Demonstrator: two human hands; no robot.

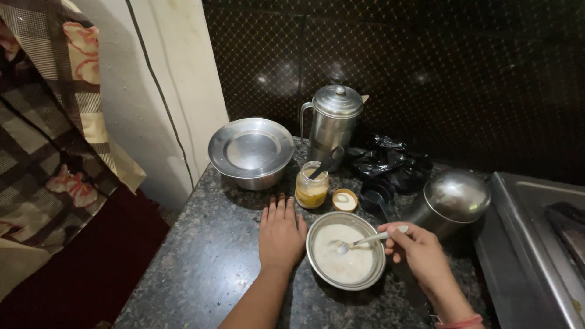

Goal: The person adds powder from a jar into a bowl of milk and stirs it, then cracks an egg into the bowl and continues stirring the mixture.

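Note:
A steel bowl (317,270) of white batter sits on the dark granite counter (201,262). My right hand (419,251) grips a metal spoon (373,238) whose tip dips into the batter. My left hand (281,231) lies flat, palm down, on the counter just left of the bowl, fingers together and holding nothing. Behind the bowl stand a glass jar (311,189) of yellow contents with a dark utensil in it and a small round lid (345,200).
A steel pot covered by a plate (251,152) stands at the back left, a steel jug (333,120) behind the jar, a black plastic bag (390,161) and a round steel pot (454,198) to the right. A steel stove (530,244) fills the right edge. Patterned cloth (49,134) hangs at left.

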